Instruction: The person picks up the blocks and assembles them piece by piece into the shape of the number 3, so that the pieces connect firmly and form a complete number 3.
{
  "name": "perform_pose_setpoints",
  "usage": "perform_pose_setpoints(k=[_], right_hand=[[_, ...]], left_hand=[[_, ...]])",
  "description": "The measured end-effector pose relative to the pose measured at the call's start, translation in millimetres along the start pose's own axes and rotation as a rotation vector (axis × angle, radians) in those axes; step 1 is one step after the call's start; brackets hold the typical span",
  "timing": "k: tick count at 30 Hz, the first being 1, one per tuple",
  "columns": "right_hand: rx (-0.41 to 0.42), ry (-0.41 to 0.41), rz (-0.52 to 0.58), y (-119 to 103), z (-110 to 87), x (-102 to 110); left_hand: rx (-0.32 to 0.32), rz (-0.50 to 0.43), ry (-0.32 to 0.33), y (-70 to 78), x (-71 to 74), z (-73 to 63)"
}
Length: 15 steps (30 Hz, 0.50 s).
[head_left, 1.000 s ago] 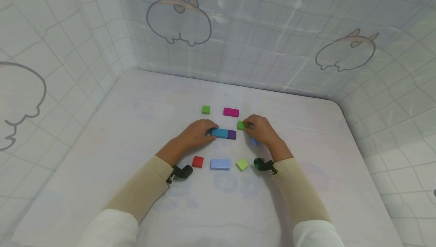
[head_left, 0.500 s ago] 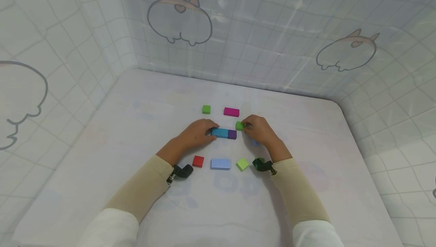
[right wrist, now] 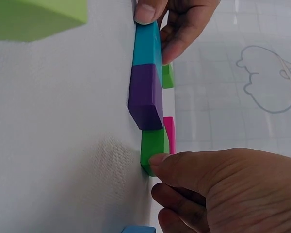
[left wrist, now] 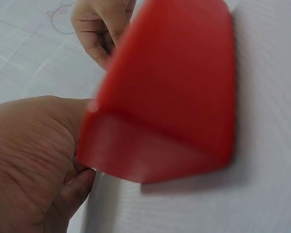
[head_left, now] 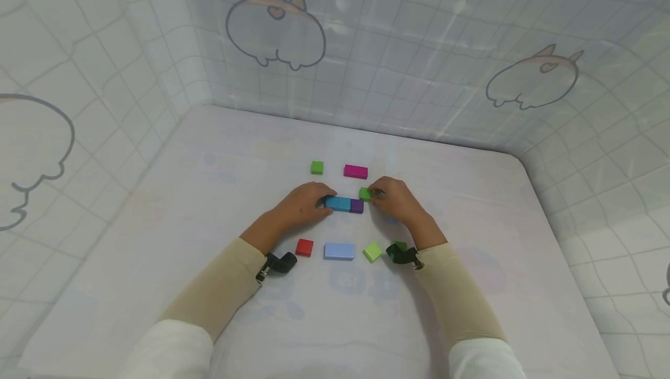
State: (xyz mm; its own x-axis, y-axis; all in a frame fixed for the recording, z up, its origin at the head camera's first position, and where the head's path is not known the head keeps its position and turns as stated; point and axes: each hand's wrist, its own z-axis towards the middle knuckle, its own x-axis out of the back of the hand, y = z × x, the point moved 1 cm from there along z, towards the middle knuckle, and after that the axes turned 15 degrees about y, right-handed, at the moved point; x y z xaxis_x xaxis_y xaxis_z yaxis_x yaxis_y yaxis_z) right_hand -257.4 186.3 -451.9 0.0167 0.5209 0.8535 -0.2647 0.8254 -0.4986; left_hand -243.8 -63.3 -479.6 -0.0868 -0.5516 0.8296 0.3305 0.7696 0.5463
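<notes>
My left hand (head_left: 302,206) grips the left end of a blue block (head_left: 339,204) between thumb and fingers. A purple block (head_left: 356,206) sits against that block's right end, in line with it. My right hand (head_left: 396,199) pinches a green block (head_left: 364,194) between thumb and fingertips. In the right wrist view the green block (right wrist: 153,141) stands close behind the purple block (right wrist: 145,94), overlapping its far corner. The left wrist view is mostly filled by a red block (left wrist: 169,92), which hides the left fingertips and the blue block.
Behind the hands lie a second green block (head_left: 317,168) and a magenta block (head_left: 356,172). Nearer me are the red block (head_left: 305,247), a light blue block (head_left: 339,251) and a lime block (head_left: 373,252). A dark green block (head_left: 399,246) is partly hidden by the right wrist camera.
My right hand has slid the green block a little to the left, from beyond the purple block's right end to just behind it. The left hand and blue block have stayed put.
</notes>
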Motion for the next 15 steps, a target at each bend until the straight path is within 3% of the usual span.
perform_pose_setpoints(k=[15], right_hand=[[-0.003, -0.022, -0.001, -6.6, -0.7, 1.0]], left_hand=[[0.000, -0.011, 0.000, 0.2, 0.1, 0.6]])
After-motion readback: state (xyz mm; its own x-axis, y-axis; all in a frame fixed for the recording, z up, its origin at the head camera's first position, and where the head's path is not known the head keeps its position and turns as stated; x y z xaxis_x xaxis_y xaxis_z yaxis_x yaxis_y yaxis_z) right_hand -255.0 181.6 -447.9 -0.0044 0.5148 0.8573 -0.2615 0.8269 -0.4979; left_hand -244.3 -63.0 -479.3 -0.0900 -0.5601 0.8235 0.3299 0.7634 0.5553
